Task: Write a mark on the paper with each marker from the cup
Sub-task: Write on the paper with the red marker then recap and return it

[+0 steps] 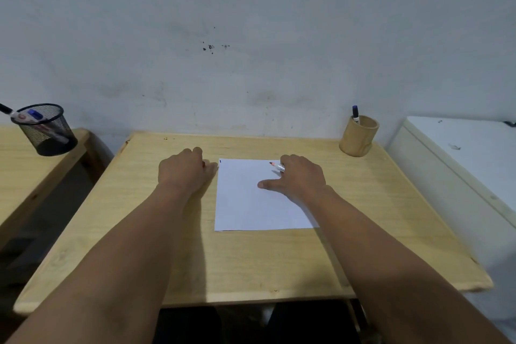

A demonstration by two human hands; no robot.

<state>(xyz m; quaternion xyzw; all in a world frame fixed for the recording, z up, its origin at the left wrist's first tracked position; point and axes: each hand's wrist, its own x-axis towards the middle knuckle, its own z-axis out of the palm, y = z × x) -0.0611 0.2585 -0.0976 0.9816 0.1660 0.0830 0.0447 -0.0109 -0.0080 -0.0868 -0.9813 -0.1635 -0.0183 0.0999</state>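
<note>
— Right now: right hand (300,176) closed around a red marker (276,166), tip over the far edge of the paper (251,204). Left hand (183,169) curled just beside the sheet's left corner, possibly on a cap; hard to tell.

— Risks?

— Sheet unpinned, so likely to slide under the stroke. Could also run off onto the table (391,218). Blue marker (355,114) waiting in the wooden cup (358,135).

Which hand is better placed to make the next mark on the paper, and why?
The right hand: it holds the red-tipped marker, uncapped, its tip over the paper's far edge. The left hand rests closed on the table beside the sheet.
</note>
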